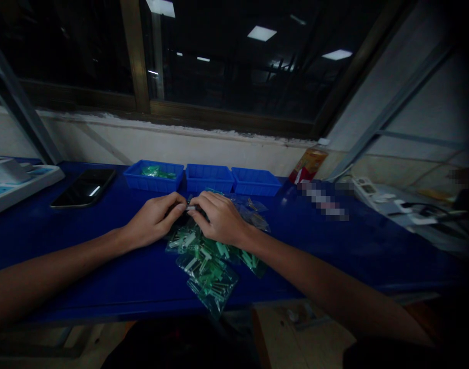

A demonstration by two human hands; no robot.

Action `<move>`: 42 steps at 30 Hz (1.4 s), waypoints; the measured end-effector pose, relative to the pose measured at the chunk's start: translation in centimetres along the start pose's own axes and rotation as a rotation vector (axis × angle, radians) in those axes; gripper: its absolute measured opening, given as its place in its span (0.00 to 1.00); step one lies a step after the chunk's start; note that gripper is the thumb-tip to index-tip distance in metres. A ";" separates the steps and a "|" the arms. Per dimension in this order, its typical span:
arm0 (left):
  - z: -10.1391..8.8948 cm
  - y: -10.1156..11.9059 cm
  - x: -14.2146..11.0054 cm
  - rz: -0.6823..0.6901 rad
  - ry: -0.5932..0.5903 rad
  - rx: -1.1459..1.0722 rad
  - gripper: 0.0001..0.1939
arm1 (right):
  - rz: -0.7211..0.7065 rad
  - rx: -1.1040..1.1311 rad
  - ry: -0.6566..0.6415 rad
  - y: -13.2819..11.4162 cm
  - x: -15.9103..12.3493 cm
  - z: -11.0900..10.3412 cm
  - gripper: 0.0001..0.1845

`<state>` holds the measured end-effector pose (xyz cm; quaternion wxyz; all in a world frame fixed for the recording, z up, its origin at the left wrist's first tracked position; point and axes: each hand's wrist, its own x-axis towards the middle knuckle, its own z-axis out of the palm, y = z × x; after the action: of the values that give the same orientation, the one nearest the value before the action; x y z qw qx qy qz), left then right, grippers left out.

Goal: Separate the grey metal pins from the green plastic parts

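My left hand (pixel 154 219) and my right hand (pixel 219 218) meet above a pile of small clear bags (pixel 207 266) holding green and white parts, on the blue table (pixel 103 256). Both hands have their fingers curled and pinch a small pale metallic part (pixel 190 208) between them. The right hand rests on top of the pile. More small bags (pixel 253 210) lie just behind the right hand.
Three blue bins stand in a row at the back: the left bin (pixel 154 176) holds green bags, then the middle bin (pixel 209 178) and the right bin (pixel 255 182). A black phone (pixel 83 187) lies at left, a white device (pixel 11 179) at far left. Cables and white gear (pixel 403 207) sit at right.
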<state>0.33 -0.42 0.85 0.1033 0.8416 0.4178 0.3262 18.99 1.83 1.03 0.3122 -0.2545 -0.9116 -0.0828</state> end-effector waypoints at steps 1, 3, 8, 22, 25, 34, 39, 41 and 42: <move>0.0 0.0 0.0 -0.005 0.010 -0.013 0.11 | 0.005 -0.010 0.005 0.0 0.0 0.0 0.12; 0.1 -0.1 -0.1 -0.004 0.021 -0.025 0.12 | 0.014 -0.022 0.010 0.1 0.0 0.1 0.13; 0.3 -0.3 -0.2 0.028 0.018 0.009 0.10 | 0.026 -0.017 0.004 0.2 0.1 0.1 0.13; 0.0 0.1 0.1 0.016 -0.010 0.043 0.14 | 0.011 -0.009 0.002 -0.1 0.0 0.0 0.08; 0.1 -0.1 0.0 -0.001 0.007 0.007 0.12 | 0.031 -0.021 0.011 0.0 0.0 0.0 0.09; 0.2 -0.2 -0.1 0.035 0.058 0.025 0.09 | 0.039 0.000 0.017 0.0 0.1 0.0 0.10; 0.0 -0.1 0.0 0.030 0.023 0.042 0.12 | 0.012 0.041 0.012 0.0 0.1 -0.1 0.09; -0.1 -0.1 0.0 0.022 -0.009 0.049 0.13 | 0.001 0.025 0.005 0.0 0.1 0.0 0.07; -0.1 -0.1 0.0 0.017 -0.019 0.049 0.14 | 0.000 0.013 0.005 -0.1 0.1 0.0 0.07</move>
<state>0.26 -0.37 0.90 0.0838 0.8506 0.4175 0.3085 18.93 1.81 1.10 0.3159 -0.2522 -0.9114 -0.0774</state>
